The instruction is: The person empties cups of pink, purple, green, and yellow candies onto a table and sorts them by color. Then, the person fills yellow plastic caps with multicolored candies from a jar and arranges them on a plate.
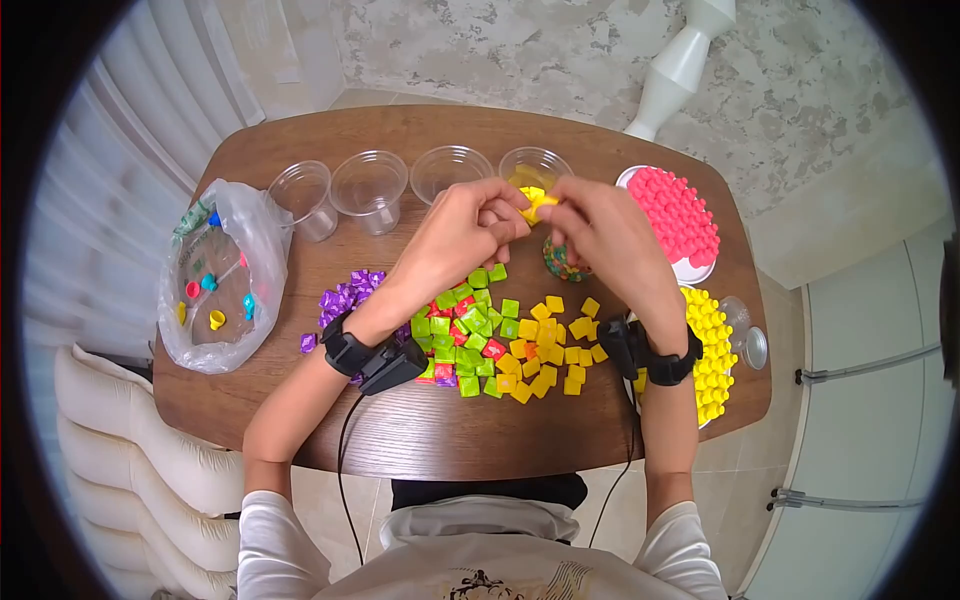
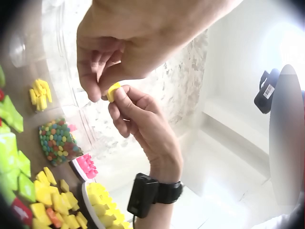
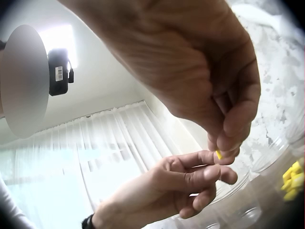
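Above the table my two hands meet fingertip to fingertip at a small yellow square piece. My right hand pinches it between thumb and finger; only a thin yellow sliver shows in the right wrist view. From the other side, my left hand grips the piece's edge, its other fingers curled. Behind the hands stands a clear plastic cup with yellow pieces in it. Below the right hand is a clear container of multicoloured small candies, partly covered in the head view.
Loose yellow squares, green squares with red ones among them, and purple pieces lie along the table. Several clear cups line the back. A plastic bag is left; pink and yellow knobbed pieces fill plates at right.
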`<state>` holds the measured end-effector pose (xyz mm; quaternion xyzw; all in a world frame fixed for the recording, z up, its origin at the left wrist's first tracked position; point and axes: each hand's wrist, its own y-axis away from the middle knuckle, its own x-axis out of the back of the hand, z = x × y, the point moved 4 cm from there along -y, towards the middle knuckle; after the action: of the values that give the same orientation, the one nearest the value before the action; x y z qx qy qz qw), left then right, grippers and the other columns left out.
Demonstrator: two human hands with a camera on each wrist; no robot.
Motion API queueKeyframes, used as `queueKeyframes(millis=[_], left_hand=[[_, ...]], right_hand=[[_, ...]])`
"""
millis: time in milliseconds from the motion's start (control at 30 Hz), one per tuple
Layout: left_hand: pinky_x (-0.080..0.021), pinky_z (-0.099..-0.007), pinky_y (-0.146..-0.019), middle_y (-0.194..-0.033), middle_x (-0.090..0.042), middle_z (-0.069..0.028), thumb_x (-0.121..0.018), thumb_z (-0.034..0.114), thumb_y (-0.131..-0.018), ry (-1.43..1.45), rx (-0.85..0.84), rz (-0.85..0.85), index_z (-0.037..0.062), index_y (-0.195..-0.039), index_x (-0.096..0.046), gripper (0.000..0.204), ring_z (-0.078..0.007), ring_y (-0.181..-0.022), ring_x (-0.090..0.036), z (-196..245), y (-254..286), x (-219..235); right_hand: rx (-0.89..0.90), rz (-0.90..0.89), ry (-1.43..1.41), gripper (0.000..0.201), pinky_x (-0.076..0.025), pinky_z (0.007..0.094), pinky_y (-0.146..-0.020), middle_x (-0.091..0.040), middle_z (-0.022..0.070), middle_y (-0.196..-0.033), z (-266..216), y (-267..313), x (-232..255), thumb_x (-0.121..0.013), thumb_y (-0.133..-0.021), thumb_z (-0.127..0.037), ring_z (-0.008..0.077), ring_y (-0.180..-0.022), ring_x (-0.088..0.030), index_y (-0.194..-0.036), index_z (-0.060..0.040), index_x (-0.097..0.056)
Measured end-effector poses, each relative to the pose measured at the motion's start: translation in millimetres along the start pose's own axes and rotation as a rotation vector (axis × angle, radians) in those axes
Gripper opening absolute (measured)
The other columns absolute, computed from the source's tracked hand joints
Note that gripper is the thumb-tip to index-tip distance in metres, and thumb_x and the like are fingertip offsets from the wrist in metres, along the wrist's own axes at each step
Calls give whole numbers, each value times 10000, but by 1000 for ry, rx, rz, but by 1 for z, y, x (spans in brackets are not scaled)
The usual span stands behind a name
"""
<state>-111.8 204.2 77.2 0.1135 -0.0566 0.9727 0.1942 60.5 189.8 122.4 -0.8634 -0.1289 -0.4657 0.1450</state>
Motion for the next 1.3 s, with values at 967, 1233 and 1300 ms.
queueKeyframes(millis=[967, 1233, 1300], left_hand=[[-598, -276, -771, -941, -703, -76, -583, -1, -1038, 259, -13, 25, -86, -1187, -660, 189, -138, -852, -726, 0, 2, 0], [-586, -309, -703, -958, -722, -125, -607, -6, -981, 62, -102, 125, -59, -1169, -646, 198, -195, -810, -741, 6, 7, -4], [-578, -323, -708, -1018, -725, -131, -657, 20, -970, -145, -64, 84, -37, -1183, -638, 221, -206, -806, -730, 6, 12, -9]], right_hand=[[-20, 1, -50, 235, -477, 339, -560, -674, 94, -713, -2, 1, -4, -666, -1001, -212, 180, -577, -644, -933, 13, -648], [-83, 180, -102, 250, -526, 482, -653, -726, 197, -791, 11, -10, 0, -686, -978, -247, 358, -722, -713, -1041, -5, -697], [-32, 364, 15, 278, -527, 495, -660, -727, 209, -801, 16, -9, 4, -694, -977, -262, 383, -747, -713, -1074, -2, -701]])
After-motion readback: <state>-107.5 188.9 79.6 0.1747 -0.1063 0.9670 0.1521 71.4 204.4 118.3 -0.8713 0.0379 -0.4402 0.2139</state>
